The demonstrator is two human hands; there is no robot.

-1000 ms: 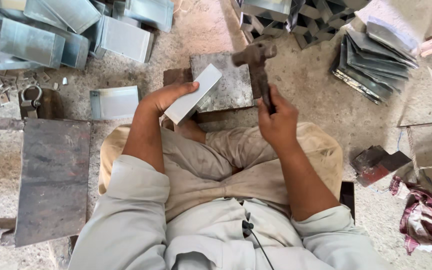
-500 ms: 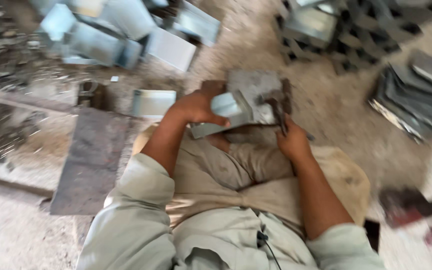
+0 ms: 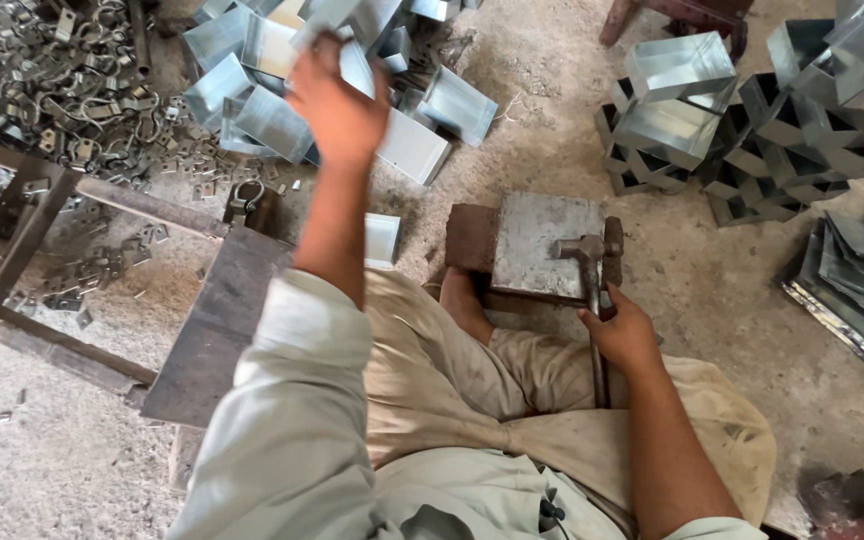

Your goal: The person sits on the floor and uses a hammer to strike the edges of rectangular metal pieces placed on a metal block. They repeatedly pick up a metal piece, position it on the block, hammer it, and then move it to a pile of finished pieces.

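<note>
— What is carried by the floor [image 3: 572,130]?
— A pile of bent sheet-metal pieces [image 3: 282,90] is seen at the top left, with small metal clips [image 3: 52,80] strewn beside it.
— And at the middle?
— A flat steel block [image 3: 542,245] is set on the gritty floor (a hammer head [image 3: 580,247] rests on it). Folded metal boxes [image 3: 752,110] are stacked at the right, flat sheets [image 3: 862,280] below them.

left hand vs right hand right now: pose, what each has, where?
The left hand is raised and stretched forward over the heap of bent sheet-metal pieces; the right hand stays low, close to the lap.

The left hand grips a sheet-metal piece; the right hand is closed around the handle of the hammer.

The hammer's head rests on the steel block, while the left hand's piece is off the ground.

Both hands are bare.
</note>
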